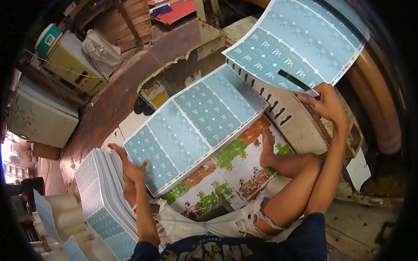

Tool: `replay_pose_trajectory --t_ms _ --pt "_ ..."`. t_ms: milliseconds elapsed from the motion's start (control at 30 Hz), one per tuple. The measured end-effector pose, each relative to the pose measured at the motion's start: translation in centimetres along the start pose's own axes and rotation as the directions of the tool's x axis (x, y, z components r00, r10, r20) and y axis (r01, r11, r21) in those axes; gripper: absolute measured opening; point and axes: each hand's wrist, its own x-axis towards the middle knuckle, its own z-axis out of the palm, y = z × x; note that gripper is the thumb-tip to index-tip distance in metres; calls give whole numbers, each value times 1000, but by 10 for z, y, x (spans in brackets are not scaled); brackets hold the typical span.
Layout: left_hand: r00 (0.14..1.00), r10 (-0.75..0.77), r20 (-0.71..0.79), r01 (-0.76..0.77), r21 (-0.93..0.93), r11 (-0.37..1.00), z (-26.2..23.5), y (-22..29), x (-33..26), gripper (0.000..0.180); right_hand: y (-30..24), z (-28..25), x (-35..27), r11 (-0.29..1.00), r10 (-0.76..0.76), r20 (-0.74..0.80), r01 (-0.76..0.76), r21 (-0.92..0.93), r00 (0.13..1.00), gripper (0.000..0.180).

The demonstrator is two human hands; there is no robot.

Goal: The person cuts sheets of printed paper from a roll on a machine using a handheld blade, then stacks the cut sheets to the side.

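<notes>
My left hand (pixel 134 170) lies at the near left end of a stack of printed teal sheets (pixel 189 114), its thumb apart from its fingers and resting on the top sheet. At upper right, my right hand (pixel 325 103) is closed around the purple handle of a flat tool with a long dark blade (pixel 296 81). That blade lies across the near edge of a raised, curved teal sheet (pixel 300 41). Whether my right fingers also pinch the sheet is hard to tell.
A tall pile of similar sheets (pixel 102 191) leans beside my left arm. My bare legs straddle the stack, over a worn patterned board (pixel 222 182). A large brown roller or pipe (pixel 383 104) stands at right. Farther left are a pale cabinet (pixel 41 113) and a white sack (pixel 102 52).
</notes>
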Motion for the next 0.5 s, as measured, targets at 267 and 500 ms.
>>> replay_pose_trajectory --t_ms 267,500 --pt "685 466 560 -536 -45 843 143 135 7 83 -46 23 -6 996 84 214 -74 -55 973 22" --pt "669 255 698 -477 140 868 164 147 20 97 -68 26 -8 993 39 412 12 -119 910 17"
